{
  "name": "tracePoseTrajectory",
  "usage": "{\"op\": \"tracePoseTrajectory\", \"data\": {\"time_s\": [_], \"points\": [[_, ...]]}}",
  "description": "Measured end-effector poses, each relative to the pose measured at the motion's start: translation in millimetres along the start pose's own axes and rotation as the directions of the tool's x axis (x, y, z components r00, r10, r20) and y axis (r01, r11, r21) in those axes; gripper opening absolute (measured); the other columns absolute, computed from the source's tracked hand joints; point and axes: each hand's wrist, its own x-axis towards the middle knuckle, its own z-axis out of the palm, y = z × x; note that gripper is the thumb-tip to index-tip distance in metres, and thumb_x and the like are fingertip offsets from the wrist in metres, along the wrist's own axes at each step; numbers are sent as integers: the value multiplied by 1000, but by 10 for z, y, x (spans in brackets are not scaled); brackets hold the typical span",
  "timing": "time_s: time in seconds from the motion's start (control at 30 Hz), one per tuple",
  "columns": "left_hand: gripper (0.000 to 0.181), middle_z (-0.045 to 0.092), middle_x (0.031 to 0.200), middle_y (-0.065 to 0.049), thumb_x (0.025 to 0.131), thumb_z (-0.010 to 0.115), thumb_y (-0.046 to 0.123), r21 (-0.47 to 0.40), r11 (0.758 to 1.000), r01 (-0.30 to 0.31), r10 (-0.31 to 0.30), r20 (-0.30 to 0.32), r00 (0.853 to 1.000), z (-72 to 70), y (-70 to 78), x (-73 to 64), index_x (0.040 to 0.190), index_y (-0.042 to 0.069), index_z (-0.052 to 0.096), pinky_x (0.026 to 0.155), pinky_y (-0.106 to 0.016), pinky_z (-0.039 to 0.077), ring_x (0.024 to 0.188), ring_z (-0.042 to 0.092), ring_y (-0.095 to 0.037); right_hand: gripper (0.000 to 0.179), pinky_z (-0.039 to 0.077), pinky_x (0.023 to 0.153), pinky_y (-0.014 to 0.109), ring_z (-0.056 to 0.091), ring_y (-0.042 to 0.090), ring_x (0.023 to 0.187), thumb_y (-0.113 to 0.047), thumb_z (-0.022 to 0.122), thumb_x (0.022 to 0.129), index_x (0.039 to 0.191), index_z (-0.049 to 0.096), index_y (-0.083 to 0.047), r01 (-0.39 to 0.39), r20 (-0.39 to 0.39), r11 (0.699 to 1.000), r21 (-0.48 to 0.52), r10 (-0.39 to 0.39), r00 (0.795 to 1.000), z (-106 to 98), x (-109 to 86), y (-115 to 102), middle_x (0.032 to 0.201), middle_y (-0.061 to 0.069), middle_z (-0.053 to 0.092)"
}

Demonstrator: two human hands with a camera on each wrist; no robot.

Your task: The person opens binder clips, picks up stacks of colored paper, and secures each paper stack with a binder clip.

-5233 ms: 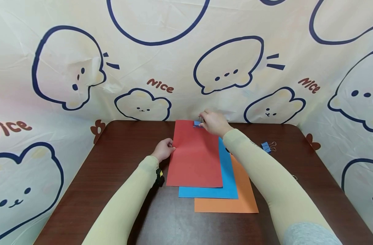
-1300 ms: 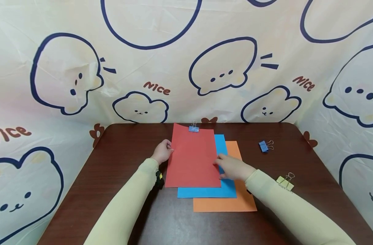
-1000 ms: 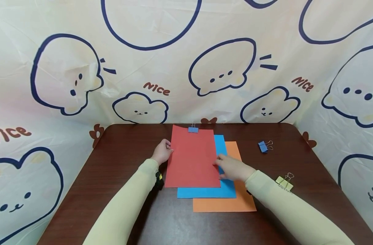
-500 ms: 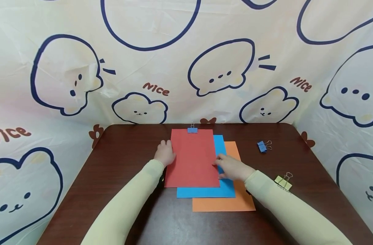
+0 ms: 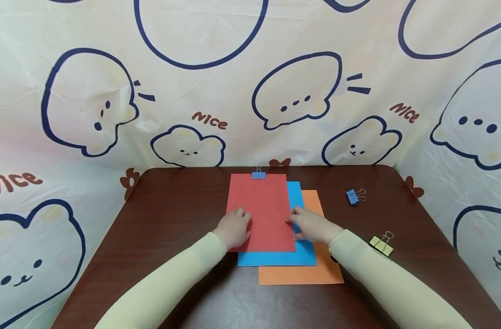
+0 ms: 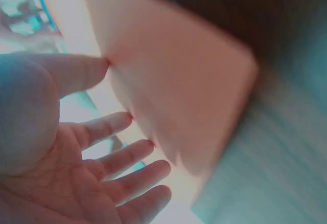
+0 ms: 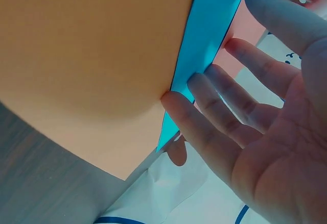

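Observation:
A red sheet of paper (image 5: 263, 196) lies on top, with a blue binder clip (image 5: 258, 175) fixed to the middle of its far edge. Below it, stepped out to the right and nearer, are a blue sheet (image 5: 277, 259) and an orange sheet (image 5: 301, 275). My left hand (image 5: 233, 228) rests with spread fingertips on the red sheet's lower left part. The fingertips of my right hand (image 5: 314, 225) touch the red sheet's right edge. Seen from the right wrist, that hand's loosely bent fingers (image 7: 204, 122) also touch the blue and orange sheets.
To the right on the dark brown table (image 5: 168, 205) lie a loose blue binder clip (image 5: 352, 197) and a yellow binder clip (image 5: 381, 246), the latter beside the right sleeve. A printed cloth (image 5: 242, 91) hangs behind and at both sides.
My right hand has left the clip at the far edge for the right edge. The red sheet's raised far left corner has come down flat. My left hand released the left edge and moved nearer, onto the sheet.

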Motion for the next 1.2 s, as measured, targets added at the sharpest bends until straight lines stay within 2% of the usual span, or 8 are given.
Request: {"op": "tracePoseTrajectory", "data": {"time_s": [0.13, 0.23, 0.37, 0.57, 0.77, 0.93, 1.03, 1.2], "points": [[49, 59, 115, -13, 95, 74, 40, 35, 998, -54, 54, -6, 999, 9, 156, -123, 129, 8, 60, 88, -40, 58, 98, 62, -26, 55, 58, 92, 38, 61, 27, 109, -21, 85, 86, 133, 65, -2, -5, -3, 1000, 12, 5, 1000, -2, -4, -8, 125, 15, 59], [50, 58, 115, -13, 94, 74, 44, 45, 997, -65, 66, -9, 998, 14, 229, -190, 128, 10, 60, 86, -40, 56, 95, 60, -28, 55, 58, 92, 38, 61, 27, 108, -21, 84, 86, 133, 65, -2, -4, -5, 1000, 15, 4, 1000, 3, -5, -12, 125, 15, 59], [51, 57, 122, -16, 93, 74, 44, 15, 998, -63, 63, -13, 998, 32, 264, -242, 129, 11, 59, 83, -43, 56, 94, 59, -32, 54, 57, 93, 39, 61, 27, 108, -21, 84, 87, 134, 65, -2, -2, -7, 1000, 23, 2, 1000, 8, -12, -12, 124, 15, 59], [52, 56, 132, -19, 93, 74, 45, -47, 998, -48, 46, -27, 999, 61, 251, -267, 131, 12, 57, 82, -47, 59, 103, 61, -39, 54, 56, 96, 41, 60, 29, 113, -21, 83, 87, 134, 65, -2, -17, -2, 999, 49, 17, 1000, -8, -39, 5, 127, 15, 60], [53, 56, 137, -20, 93, 75, 44, -79, 996, -43, 40, -36, 999, 89, 221, -265, 133, 13, 57, 84, -52, 59, 112, 59, -43, 54, 56, 95, 40, 60, 27, 110, -22, 84, 86, 133, 65, -2, -6, -10, 999, 40, 6, 1000, -9, -36, 40, 124, 15, 60], [54, 55, 139, -21, 93, 75, 43, -111, 993, -32, 30, -19, 999, 74, 200, -279, 134, 12, 57, 85, -55, 59, 117, 58, -46, 55, 56, 95, 39, 60, 26, 109, -23, 84, 86, 133, 65, -2, -7, -16, 1000, 28, 8, 1000, 31, -13, 64, 122, 14, 60], [55, 54, 139, -21, 93, 75, 43, -125, 992, -26, 25, -11, 1000, 77, 168, -284, 135, 13, 57, 84, -54, 60, 118, 57, -46, 57, 56, 96, 40, 60, 27, 112, -23, 84, 86, 135, 64, -2, -15, -19, 1000, 26, 16, 1000, 48, -7, 69, 123, 14, 60], [56, 55, 136, -20, 91, 78, 42, -137, 990, -23, 21, -12, 1000, 108, 80, -298, 134, 14, 58, 81, -50, 61, 114, 59, -43, 66, 53, 102, 45, 59, 34, 123, -23, 84, 87, 142, 56, 0, -40, -17, 999, 28, 40, 999, 66, -4, 68, 134, 19, 58]]}}
